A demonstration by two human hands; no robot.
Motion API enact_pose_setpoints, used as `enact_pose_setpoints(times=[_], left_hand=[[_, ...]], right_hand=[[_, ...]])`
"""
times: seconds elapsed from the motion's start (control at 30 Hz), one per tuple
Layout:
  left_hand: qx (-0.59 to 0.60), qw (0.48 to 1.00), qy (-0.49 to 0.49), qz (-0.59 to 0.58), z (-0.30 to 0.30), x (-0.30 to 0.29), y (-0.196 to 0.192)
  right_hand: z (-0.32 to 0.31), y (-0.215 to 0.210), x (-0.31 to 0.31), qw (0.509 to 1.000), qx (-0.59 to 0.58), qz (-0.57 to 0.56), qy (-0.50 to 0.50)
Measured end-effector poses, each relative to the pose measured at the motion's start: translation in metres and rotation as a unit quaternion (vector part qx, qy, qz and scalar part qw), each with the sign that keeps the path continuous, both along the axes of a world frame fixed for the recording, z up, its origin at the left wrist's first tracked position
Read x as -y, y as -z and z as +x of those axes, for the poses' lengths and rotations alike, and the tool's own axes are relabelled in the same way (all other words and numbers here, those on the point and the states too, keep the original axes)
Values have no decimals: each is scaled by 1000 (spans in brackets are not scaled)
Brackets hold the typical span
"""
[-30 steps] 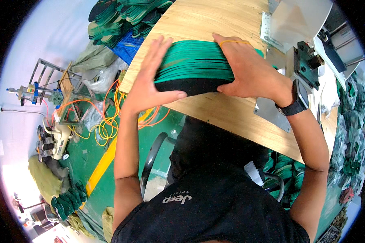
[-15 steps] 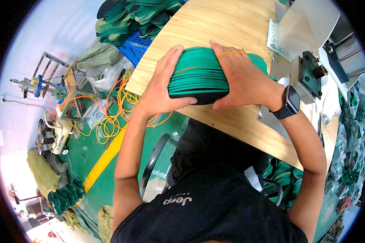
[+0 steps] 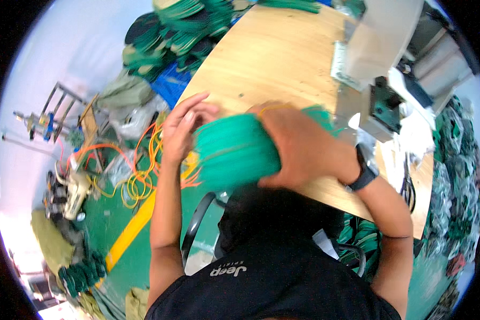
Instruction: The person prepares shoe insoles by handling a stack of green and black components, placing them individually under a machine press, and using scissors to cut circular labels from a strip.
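A thick bundle of green insoles (image 3: 232,152), blurred by motion, is tilted over the near edge of the wooden table (image 3: 266,48). My right hand (image 3: 304,144) is wrapped over its middle and right part, gripping it. A yellow rubber band (image 3: 276,107) runs by the right hand's fingers. At the bundle's left end is my left hand (image 3: 184,128), its fingers loosely bent and apart, holding nothing. The right hand hides much of the bundle's right part, whose green end shows beyond it.
A metal press-like device (image 3: 381,109) with pale panels stands at the table's right. Stacked insoles (image 3: 178,32) rise at the far left. Yellow and orange hoses (image 3: 136,184) lie coiled on the green floor. Bagged green pieces (image 3: 453,197) are heaped on the right.
The bundle has come nearer and a little left in my right hand, tilting over the table edge. My left hand has let go of its left end. The view has shifted slightly.
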State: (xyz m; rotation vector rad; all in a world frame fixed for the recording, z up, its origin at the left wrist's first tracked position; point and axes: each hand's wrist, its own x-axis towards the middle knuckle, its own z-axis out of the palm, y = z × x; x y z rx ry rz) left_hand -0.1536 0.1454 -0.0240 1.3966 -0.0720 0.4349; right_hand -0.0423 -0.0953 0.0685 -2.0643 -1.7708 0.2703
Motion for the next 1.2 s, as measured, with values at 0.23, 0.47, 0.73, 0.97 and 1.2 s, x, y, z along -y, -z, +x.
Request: enact_pose_setpoints(times=[0.23,0.47,0.73,0.97,1.2], left_hand=[[110,933,316,132,-5,65,-60],[176,914,359,63,11,108,-40],[159,979,92,-82,42,121,-101],[95,861,303,398,56,110,-129],[98,966,221,90,22,226,-145]], right_hand=[[-75,-34,32,907,-344,134,-203],[-76,-25,72,884,-417,115,-178],[-68,-22,110,922,-225,312,-46],[-74,-41,199,940,-85,232,235],[-96,-29,240,843,-26,244,479]])
